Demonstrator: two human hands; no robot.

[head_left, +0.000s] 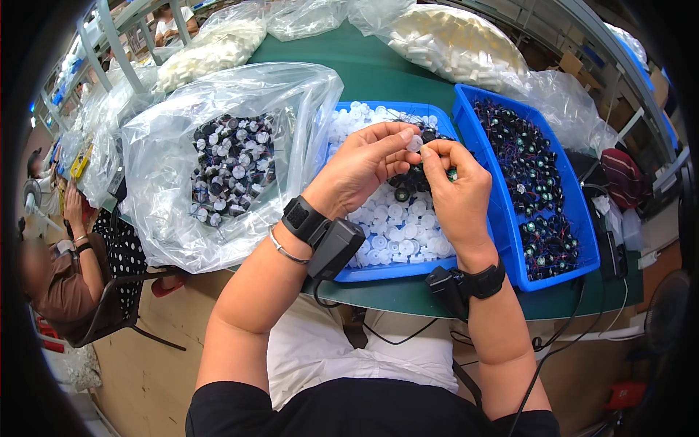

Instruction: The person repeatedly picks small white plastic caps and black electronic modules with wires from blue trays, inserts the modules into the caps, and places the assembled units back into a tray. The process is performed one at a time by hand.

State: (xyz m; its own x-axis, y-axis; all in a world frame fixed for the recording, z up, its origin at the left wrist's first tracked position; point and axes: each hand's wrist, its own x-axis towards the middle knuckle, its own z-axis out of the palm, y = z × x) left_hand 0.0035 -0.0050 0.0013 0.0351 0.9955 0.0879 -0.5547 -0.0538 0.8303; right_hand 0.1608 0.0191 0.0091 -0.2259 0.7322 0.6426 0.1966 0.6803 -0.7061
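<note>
My hands meet over the middle blue tray (378, 274). A small translucent white plastic cap (415, 143) is pinched between thumb and fingers of my left hand (364, 166). The right hand (460, 191) is closed too, its thumb and forefinger tips pressed together at the cap's right edge. Anything else inside the fingers is hidden. Beneath lie many loose translucent caps (397, 229), and a pile of small black parts with thin wires (403, 194) sits on them, partly covered by my hands.
On the right, a divided blue tray (521, 251) holds black wired parts with green faces. An open clear bag (164, 182) at left contains black-and-white pieces (233, 167). Bags of white parts (466, 54) line the green table's back. Cables hang at the front; a seated person (69, 284) is at far left.
</note>
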